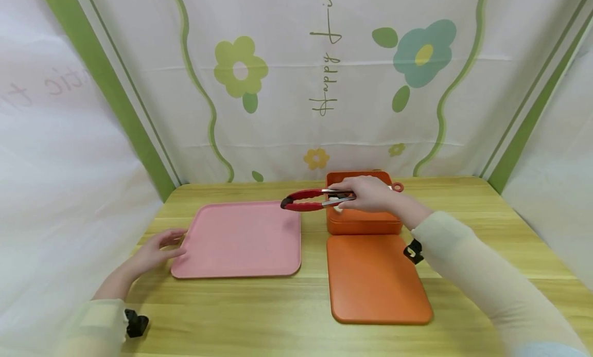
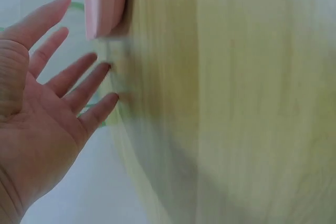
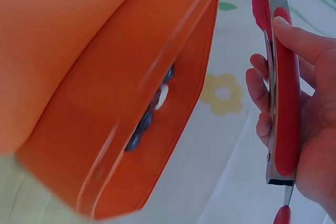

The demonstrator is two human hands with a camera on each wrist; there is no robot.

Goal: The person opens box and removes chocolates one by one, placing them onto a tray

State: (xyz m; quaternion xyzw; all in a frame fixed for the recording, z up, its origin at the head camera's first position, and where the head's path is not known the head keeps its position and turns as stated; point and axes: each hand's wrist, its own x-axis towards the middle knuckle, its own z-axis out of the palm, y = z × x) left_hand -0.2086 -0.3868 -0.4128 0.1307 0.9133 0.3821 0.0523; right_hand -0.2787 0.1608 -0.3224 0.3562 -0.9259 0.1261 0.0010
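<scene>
Flower-printed cloth (image 1: 352, 136) hangs behind and beside a wood-grain table (image 1: 231, 316). On it lies a pink tray (image 1: 241, 241); to its right stands an open orange box (image 1: 363, 225), with an orange lid (image 1: 377, 280) lying flat in front. The hands are well apart: the left hand (image 1: 155, 249), fingers spread, is at the tray's left edge, contact unclear; the right hand (image 1: 368, 193) grips red-and-silver tongs (image 1: 306, 207) above the box, their tips over the tray's far right corner. Whether the dark shape there is a held piece, I cannot tell. Small dark pieces (image 3: 146, 121) lie inside the box. A loosened squeeze could drop anything held; a left-hand nudge could shift the tray.
</scene>
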